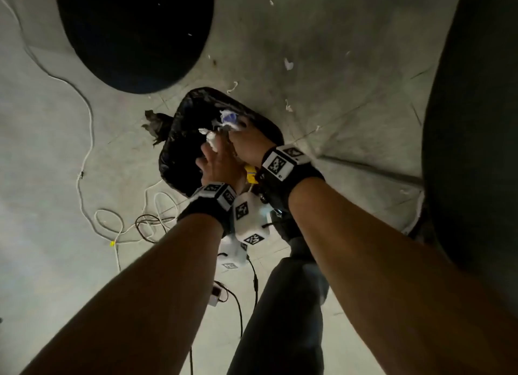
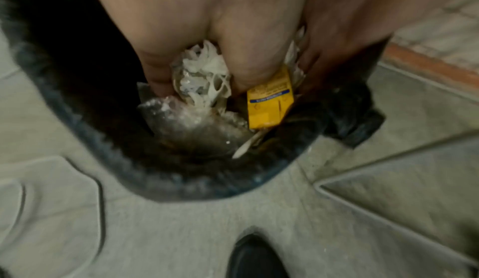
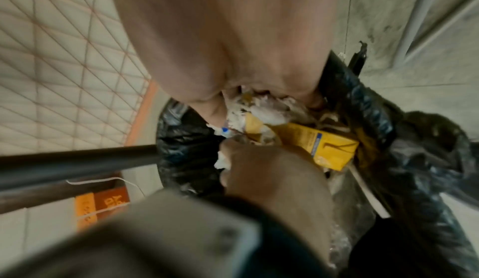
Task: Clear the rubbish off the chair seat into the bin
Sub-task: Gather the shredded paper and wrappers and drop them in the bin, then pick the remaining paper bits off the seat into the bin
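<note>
Head: 2 hands [image 1: 224, 153] grip rubbish [image 1: 221, 127] above bin [image 1: 179, 139] rim

Under both hands, the bin [image 1: 179, 150] wears a black plastic liner [image 3: 376, 106], thin, crinkled and glossy. Crumpled white paper [image 2: 204, 71] between the left hand's fingers [image 2: 155, 77] looks soft and matt; beside it, against the right hand [image 1: 246, 141], a yellow carton [image 3: 324, 147] shows smooth, faintly shiny printed card. Below the fingers lies clear, wrinkled plastic film [image 2: 191, 122]. The floor [image 1: 350, 38] beyond the hands is grey, matt and rough, like concrete. Left of the right hand runs a dark, smooth metal bar [image 3: 77, 163].
</note>
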A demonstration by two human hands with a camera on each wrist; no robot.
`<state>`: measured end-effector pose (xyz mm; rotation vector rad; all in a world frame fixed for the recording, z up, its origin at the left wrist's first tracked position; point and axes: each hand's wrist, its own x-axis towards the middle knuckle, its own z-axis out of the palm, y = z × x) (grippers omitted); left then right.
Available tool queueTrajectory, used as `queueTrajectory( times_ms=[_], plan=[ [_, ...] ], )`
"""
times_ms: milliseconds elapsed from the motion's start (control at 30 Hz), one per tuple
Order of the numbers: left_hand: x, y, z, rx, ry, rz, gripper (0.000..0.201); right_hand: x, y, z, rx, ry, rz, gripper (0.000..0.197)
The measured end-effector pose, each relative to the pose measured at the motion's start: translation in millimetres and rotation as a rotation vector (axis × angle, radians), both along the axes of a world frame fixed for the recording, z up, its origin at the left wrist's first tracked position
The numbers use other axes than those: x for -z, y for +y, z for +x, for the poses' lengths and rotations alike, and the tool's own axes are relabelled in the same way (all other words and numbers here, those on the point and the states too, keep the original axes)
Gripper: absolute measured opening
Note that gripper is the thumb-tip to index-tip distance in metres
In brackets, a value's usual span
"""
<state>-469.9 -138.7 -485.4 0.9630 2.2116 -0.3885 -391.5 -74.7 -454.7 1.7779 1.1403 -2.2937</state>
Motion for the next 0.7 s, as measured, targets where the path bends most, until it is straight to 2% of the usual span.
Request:
queueTrajectory(
  times_ms=[100,200,300,400,533,633,700],
  plan=[
    [-3.3,5.8,-2.2,0.144,-0.036,-0.056,0.082,-11.6,1.4,7.8,-0.005,0.044,-0.013,0.048],
    [-28.9,6.2,-6.5,0.231,-0.103,-0.158,0.106,-36.1,-5.6,21.7,0.045,0.038,-0.003,0.064],
    [-66.0,1.9,-12.9,0.105,-0.174,-0.123,0.108,-59.6,-17.9,38.4,0.007,0.016,0.044,0.077],
    [-101.5,-8.7,-16.9,0.08,-0.246,-0.037,0.114,-86.2,-23.1,52.1,0.019,0.045,0.015,0.082],
    [-153.2,-18.9,-7.4,0.008,-0.292,0.036,0.096,-125.0,-32.6,69.5,-0.058,0.07,0.049,0.065],
    [-202.0,-17.1,19.1,-0.019,-0.299,0.177,0.063,-170.2,-39.2,96.8,-0.083,0.105,0.048,0.055],
    [-235.5,-13.8,42.7,-0.062,-0.356,0.301,0.045,-210.1,-41.4,124.3,-0.026,0.135,0.07,0.046]
  ],
)
